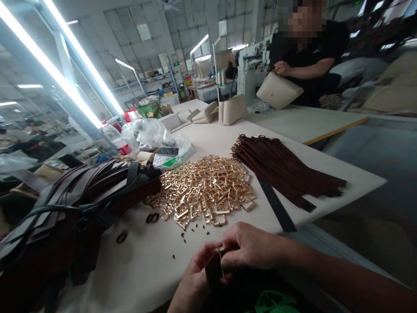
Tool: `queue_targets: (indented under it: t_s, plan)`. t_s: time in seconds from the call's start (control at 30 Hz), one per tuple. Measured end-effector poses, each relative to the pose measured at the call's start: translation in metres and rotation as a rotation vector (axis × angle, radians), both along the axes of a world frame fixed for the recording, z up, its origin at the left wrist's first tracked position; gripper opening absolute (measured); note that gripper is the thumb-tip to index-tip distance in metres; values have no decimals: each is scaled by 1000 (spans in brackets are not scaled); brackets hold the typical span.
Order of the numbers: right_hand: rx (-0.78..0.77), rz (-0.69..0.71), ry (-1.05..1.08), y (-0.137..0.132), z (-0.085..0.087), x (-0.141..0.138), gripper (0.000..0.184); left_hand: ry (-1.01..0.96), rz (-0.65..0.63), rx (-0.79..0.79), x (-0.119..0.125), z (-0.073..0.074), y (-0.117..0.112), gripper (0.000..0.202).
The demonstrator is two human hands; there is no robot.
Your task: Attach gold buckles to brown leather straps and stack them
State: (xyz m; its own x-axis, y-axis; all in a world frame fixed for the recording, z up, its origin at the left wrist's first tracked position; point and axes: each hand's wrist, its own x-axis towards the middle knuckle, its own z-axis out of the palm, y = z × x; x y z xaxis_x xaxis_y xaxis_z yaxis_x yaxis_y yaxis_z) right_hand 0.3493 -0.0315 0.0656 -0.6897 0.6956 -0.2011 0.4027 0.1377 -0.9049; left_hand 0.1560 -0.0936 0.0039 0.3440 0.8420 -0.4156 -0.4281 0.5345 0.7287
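Observation:
My left hand (195,271) and my right hand (250,248) meet at the table's near edge, both closed on a dark brown leather strap (214,270). A thin gold buckle part (222,262) shows between the fingers. Just beyond the hands lies a heap of gold metal buckles (203,191) on the white table (143,265). A stack of dark brown straps (283,167) lies to the right of the heap. A large pile of dark straps (71,195) fills the left side.
Small dark leather bits (153,217) are scattered near the buckles. Plastic bags (156,139) and a bottle (115,137) sit behind the heap. Beige bags (232,108) stand farther back. Another person (309,56) handles a beige bag (278,91) at a sewing station.

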Motion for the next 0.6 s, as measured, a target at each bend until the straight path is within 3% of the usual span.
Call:
queue_targets:
  t_s: [0.07,0.17,0.33,0.43,0.5,0.6]
  plan:
    - [72,59,-81,7,11,-1,14,-19,38,44,-1,-10,1,36]
    - [325,169,-173,17,30,-8,20,37,48,130,-4,-12,0,34]
    - [896,375,-253,24,68,-35,31,263,-117,233,-23,15,-11,30]
    - [1123,571,-311,29,86,-56,28,324,-127,319,-37,24,-12,37]
    - [1238,666,-318,37,87,-69,24,371,-50,385,-42,21,-8,35]
    - [1441,672,-184,57,70,-80,26,426,111,396,-41,4,0,31]
